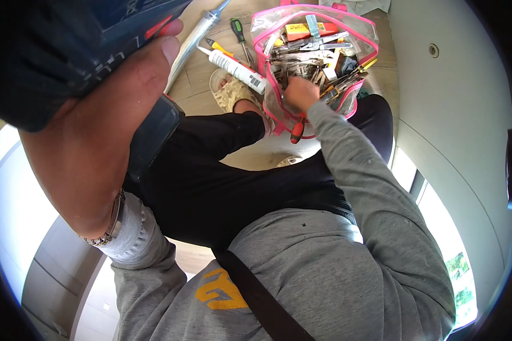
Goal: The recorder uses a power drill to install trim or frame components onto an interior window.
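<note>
- Close under the camera, the left hand (105, 122) fills the upper left; its fingers are wrapped round a dark blue power tool (79, 45) with a red switch, the thumb lying along the housing; most of the tool is cut off by the dark rim, so its kind cannot be told
- a bracelet (111, 227) circles the left wrist, above a grey sleeve
- far below, the right hand (300, 94) reaches into a clear bag (355, 102) with pink trim; its fingertips are buried among the metal tools (307, 59), so whether they are clenched on one or loose cannot be told
- the tools inside overlap in a heap and are hard to tell apart; pliers and a yellow box show on top; a red handle (297, 132) shows at the bag's near edge, just below the hand
- the right arm is stretched out nearly straight; the left is bent up close to the head
- the bag stands on pale floor beside a sandalled foot (233, 91); a white tube (236, 68), a grey caulk gun (193, 42) and two screwdrivers (239, 37) lie just left of it
- black trousers hide the floor between the hands; bare floor shows near the knee; a white wall closes the right side
</note>
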Tool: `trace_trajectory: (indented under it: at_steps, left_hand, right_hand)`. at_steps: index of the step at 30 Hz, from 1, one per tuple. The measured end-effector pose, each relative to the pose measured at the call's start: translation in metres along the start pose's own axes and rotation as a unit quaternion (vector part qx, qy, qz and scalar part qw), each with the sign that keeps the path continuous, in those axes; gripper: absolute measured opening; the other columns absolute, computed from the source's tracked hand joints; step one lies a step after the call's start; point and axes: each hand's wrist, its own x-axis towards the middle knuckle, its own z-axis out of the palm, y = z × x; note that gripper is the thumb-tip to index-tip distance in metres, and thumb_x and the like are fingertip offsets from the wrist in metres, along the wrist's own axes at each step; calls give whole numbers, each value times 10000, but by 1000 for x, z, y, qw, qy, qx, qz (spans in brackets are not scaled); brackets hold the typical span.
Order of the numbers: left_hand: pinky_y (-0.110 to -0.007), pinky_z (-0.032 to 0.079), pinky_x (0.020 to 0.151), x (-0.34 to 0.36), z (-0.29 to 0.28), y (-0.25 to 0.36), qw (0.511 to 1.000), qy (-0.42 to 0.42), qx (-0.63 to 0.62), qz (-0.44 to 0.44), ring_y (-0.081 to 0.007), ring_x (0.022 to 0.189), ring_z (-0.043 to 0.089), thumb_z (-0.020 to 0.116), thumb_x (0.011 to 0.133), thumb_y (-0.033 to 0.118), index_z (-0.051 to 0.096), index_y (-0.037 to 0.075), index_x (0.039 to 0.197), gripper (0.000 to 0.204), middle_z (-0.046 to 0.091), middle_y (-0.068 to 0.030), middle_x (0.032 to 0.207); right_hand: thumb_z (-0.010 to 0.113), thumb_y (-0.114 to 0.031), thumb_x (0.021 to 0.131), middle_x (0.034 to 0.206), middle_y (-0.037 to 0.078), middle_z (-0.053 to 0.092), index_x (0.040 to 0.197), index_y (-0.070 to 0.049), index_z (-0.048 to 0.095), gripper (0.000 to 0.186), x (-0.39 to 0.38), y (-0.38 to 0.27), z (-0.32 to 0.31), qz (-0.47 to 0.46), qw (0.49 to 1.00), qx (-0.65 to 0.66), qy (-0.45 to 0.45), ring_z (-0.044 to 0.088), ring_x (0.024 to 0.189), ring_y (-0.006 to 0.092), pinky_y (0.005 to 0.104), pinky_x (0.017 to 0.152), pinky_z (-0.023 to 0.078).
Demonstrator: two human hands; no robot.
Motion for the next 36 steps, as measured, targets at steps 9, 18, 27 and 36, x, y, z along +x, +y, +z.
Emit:
trace_trajectory:
  at_steps: [9,18,27,36]
  left_hand:
    - [-238,464,653,-2,12,6,998,26,-42,-30,-110,645,628,766,875,179,772,31,1072,246,676,-46,743]
    - [-245,464,651,-10,24,21,971,30,-236,7,-102,640,611,769,868,171,764,33,1062,238,675,-37,739]
    - [-247,463,656,-1,14,1,993,-8,-104,-52,-109,638,613,772,860,165,751,36,1075,252,680,-42,743]
    - [-245,468,661,-1,14,3,996,2,-81,-32,-104,635,615,767,868,168,757,32,1081,252,679,-44,744]
  right_hand:
    - [488,-171,918,926,166,735,1171,-33,623,318,-32,-7,-25,-170,982,-81,-5,721,880,387,497,750,564]
    - [508,-193,932,1027,143,756,1512,39,385,636,15,10,-19,82,982,-170,18,743,927,286,460,725,558]
    - [512,-180,918,972,128,759,1274,3,605,411,-44,11,-27,-148,971,-183,-31,737,880,300,488,810,482]
    - [541,-190,914,974,105,742,1106,-93,662,246,-23,14,-47,-60,962,-261,60,708,945,276,439,853,463]
